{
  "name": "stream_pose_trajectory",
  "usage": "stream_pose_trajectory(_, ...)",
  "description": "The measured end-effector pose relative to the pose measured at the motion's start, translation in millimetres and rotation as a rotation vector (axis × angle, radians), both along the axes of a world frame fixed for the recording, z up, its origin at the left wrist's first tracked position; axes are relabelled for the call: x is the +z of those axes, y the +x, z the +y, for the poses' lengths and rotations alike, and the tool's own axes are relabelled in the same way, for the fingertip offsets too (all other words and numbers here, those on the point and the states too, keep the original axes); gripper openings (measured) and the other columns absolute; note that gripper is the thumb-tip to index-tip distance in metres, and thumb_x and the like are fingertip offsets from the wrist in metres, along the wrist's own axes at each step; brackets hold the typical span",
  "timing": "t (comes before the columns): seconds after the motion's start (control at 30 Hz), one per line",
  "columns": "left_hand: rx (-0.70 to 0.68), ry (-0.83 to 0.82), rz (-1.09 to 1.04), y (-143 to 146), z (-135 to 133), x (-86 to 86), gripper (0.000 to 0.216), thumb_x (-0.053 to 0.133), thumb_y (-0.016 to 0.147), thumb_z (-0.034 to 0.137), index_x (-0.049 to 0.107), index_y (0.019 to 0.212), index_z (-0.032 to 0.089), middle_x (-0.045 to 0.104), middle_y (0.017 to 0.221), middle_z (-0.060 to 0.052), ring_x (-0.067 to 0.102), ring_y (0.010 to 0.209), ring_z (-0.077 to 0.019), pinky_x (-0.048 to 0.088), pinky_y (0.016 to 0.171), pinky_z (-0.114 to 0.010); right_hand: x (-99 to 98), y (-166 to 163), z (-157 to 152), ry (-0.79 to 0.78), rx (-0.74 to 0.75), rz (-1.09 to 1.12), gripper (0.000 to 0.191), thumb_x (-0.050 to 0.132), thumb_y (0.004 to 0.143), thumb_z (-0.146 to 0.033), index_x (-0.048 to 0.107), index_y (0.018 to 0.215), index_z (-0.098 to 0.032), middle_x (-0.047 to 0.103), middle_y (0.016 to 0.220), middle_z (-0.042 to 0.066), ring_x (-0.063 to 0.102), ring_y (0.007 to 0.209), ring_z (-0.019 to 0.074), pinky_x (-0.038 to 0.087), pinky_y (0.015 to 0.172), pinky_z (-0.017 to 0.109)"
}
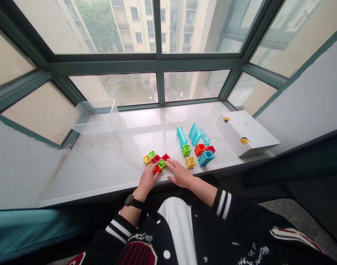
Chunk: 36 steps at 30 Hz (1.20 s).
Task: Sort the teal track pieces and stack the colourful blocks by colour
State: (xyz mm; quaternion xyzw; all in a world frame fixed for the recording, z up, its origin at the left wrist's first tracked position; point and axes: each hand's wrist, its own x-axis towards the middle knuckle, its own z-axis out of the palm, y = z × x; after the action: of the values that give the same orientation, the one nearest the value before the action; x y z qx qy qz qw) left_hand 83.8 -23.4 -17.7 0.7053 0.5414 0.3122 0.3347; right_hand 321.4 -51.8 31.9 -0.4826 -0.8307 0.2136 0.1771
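A flat cluster of joined toy cubes lies near the sill's front edge: a yellow cube (147, 159), two green ones and several red ones. My left hand (148, 179) has its fingers against the cluster's near side, beside a red cube (156, 169). From the right, my right hand (181, 174) presses its fingertips on the cluster's right end by another red cube (165, 157). A bit of yellow shows under those fingertips, mostly hidden. Right of my right hand stand a loose yellow cube (190, 162) and a green cube (186, 150).
Further right sit an orange cube (199, 149), a dark red piece (210, 149) and a blue block (206, 158). Clear turquoise track pieces (195, 134) lie behind them. A transparent bin (98, 121) stands back left, a white box (248, 129) at right. Windows enclose the marble sill (102, 162).
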Motion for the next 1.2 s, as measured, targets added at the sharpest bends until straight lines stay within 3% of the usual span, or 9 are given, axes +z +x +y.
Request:
stream_pose_trajectory(0.1, -0.034, 0.042, 0.069, -2, -1, -4.6, 0.051, 0.065, 0.089, 0.022, 0.066, 0.140, 0.024, 0.068, 0.133, -0.013, 0.064, 0.124, -0.0305, 0.051, 0.112, -0.050, -16.2, -19, 5, -0.079, -0.021, -0.186, 0.085, 0.078, 0.090, -0.034, 0.040, 0.164, -0.019, 0.034, 0.171, 0.020, 0.031, 0.159, 0.0394, 0.030, 0.129, 0.058)
stream_pose_trajectory(0.2, -0.048, 0.062, 0.103, -3, -3, -7.6, 0.052, 0.063, 0.091, 0.021, 0.064, 0.143, 0.024, 0.067, 0.133, -0.013, 0.065, 0.123, -0.0301, 0.052, 0.111, -0.050, -20.1, -27, 6, -0.087, -0.035, -0.282, 0.084, 0.077, 0.091, -0.037, 0.041, 0.164, -0.018, 0.029, 0.173, 0.021, 0.033, 0.158, 0.0411, 0.026, 0.130, 0.059)
stream_pose_trajectory(0.43, -0.039, 0.081, 0.140, -2, -7, -10.6, 0.054, 0.063, 0.093, 0.028, 0.062, 0.147, 0.025, 0.067, 0.124, -0.012, 0.066, 0.116, -0.0297, 0.054, 0.105, -0.049, -24.3, -26, 6, -0.055, -0.023, -0.319, 0.085, 0.077, 0.091, -0.037, 0.040, 0.164, -0.017, 0.028, 0.174, 0.019, 0.037, 0.156, 0.0404, 0.028, 0.129, 0.056)
stream_pose_trajectory(0.53, -0.024, 0.066, 0.119, -2, -10, -8.1, 0.057, 0.064, 0.093, 0.032, 0.059, 0.149, 0.027, 0.067, 0.129, -0.013, 0.065, 0.119, -0.0302, 0.053, 0.107, -0.049, -25.0, -26, 4, -0.048, -0.032, -0.327, 0.085, 0.076, 0.091, -0.037, 0.039, 0.165, -0.016, 0.026, 0.174, 0.020, 0.035, 0.156, 0.0402, 0.027, 0.130, 0.055)
stream_pose_trajectory(0.7, 0.114, -0.003, 0.059, -14, -11, 5.7, 0.057, 0.066, 0.091, 0.036, 0.060, 0.146, 0.022, 0.069, 0.132, -0.015, 0.064, 0.125, -0.0327, 0.048, 0.111, -0.052, -22.8, -27, 4, -0.057, -0.028, -0.337, 0.086, 0.076, 0.090, -0.036, 0.038, 0.165, -0.017, 0.026, 0.175, 0.019, 0.033, 0.158, 0.0387, 0.025, 0.130, 0.054)
stream_pose_trajectory(0.9, 0.319, -0.244, -0.272, -34, -12, 29.4, 0.060, 0.074, 0.083, 0.051, 0.064, 0.136, 0.023, 0.070, 0.132, -0.014, 0.069, 0.114, -0.0304, 0.057, 0.093, -0.045, -25.9, -26, 3, -0.047, -0.026, -0.333, 0.087, 0.075, 0.090, -0.035, 0.037, 0.166, -0.018, 0.025, 0.175, 0.018, 0.033, 0.158, 0.0385, 0.024, 0.130, 0.055)
stream_pose_trajectory(1.07, 0.396, -0.319, -0.561, -31, -16, 44.1, 0.057, 0.074, 0.083, 0.056, 0.067, 0.129, 0.022, 0.072, 0.128, -0.013, 0.069, 0.115, -0.0291, 0.057, 0.089, -0.039, -26.5, -26, 3, -0.050, -0.022, -0.329, 0.089, 0.078, 0.088, -0.035, 0.038, 0.165, -0.017, 0.024, 0.175, 0.019, 0.036, 0.156, 0.0398, 0.024, 0.130, 0.055)
stream_pose_trajectory(1.2, 0.401, -0.386, -0.740, -25, -17, 50.4, 0.058, 0.077, 0.082, 0.055, 0.065, 0.128, 0.021, 0.072, 0.126, -0.012, 0.072, 0.103, -0.0245, 0.058, 0.085, -0.037, -28.6, -23, 6, -0.063, -0.018, -0.295, 0.087, 0.079, 0.088, -0.034, 0.040, 0.164, -0.018, 0.028, 0.174, 0.019, 0.035, 0.157, 0.0395, 0.024, 0.130, 0.056)
